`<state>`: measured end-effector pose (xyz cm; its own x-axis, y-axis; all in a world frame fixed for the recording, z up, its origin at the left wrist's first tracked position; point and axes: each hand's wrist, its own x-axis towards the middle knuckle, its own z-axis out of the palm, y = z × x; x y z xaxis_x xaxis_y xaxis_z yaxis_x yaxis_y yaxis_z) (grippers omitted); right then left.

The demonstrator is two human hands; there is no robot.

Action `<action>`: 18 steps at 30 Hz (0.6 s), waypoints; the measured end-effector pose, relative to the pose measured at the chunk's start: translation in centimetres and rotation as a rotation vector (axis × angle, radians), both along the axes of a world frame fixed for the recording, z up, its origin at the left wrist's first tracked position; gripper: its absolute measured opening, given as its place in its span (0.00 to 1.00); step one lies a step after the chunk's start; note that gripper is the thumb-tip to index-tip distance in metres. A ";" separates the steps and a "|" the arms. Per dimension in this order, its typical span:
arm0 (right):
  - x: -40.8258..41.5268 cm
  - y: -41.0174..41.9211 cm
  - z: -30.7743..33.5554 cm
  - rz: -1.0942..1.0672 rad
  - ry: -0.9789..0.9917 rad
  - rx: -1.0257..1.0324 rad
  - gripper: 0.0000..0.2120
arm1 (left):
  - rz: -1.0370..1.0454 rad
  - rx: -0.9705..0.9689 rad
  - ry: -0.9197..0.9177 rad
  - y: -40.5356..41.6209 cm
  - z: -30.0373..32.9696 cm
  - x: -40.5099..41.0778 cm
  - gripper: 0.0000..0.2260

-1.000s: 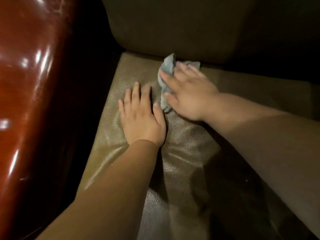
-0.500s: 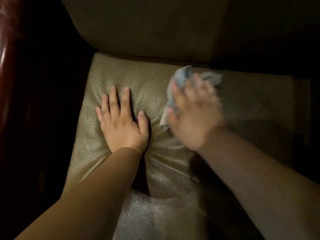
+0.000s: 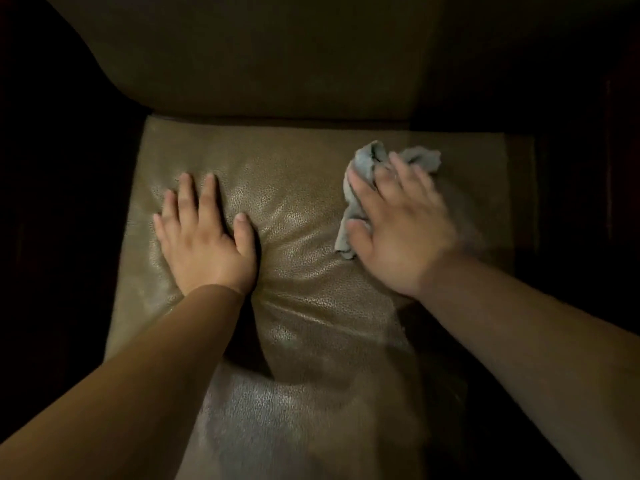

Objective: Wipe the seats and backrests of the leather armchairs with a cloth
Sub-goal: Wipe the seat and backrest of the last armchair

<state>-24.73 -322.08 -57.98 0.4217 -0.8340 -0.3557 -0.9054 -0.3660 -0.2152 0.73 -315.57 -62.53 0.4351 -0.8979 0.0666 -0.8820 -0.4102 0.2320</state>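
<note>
At the right of the frame the right hand (image 3: 398, 223) presses a crumpled cloth (image 3: 363, 168) flat-fingered onto the seat cushion (image 3: 304, 237); the left hand (image 3: 204, 237) rests open, bracing. Best to keep pressure even, overlap passes, then reach the backrest (image 3: 259, 64).

No readable text, label, brand, number or sign is showing anywhere in this dim head-camera view.

Bare seat (image 3: 298, 244) lies between left hand (image 3: 204, 244) and cloth (image 3: 360, 188); backrest (image 3: 263, 64) blocks behind
</note>
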 end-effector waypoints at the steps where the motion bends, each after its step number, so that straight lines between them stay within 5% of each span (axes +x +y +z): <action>1: -1.1 -0.4 0.2 0.041 -0.032 0.003 0.35 | 0.005 0.028 0.002 -0.1 0.7 -0.1 0.32; 8: -6.2 -4.3 -1.0 -0.621 0.155 0.015 0.34 | -0.191 0.063 0.165 -2.6 4.8 -4.8 0.30; 14: -3.2 -0.9 -0.4 -0.310 0.012 -0.027 0.36 | -0.330 0.151 -0.051 -2.5 2.3 -10.8 0.30; 18: -6.3 -6.0 -2.3 -0.618 0.149 -0.045 0.33 | -0.346 0.109 -0.050 -2.2 1.4 -10.6 0.31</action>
<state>-31.04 -328.08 -60.29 -0.1938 -0.9232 -0.3319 -0.9714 0.2280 -0.0670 -9.85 -317.74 -61.16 0.1035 -0.9943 -0.0242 -0.9820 -0.1060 0.1560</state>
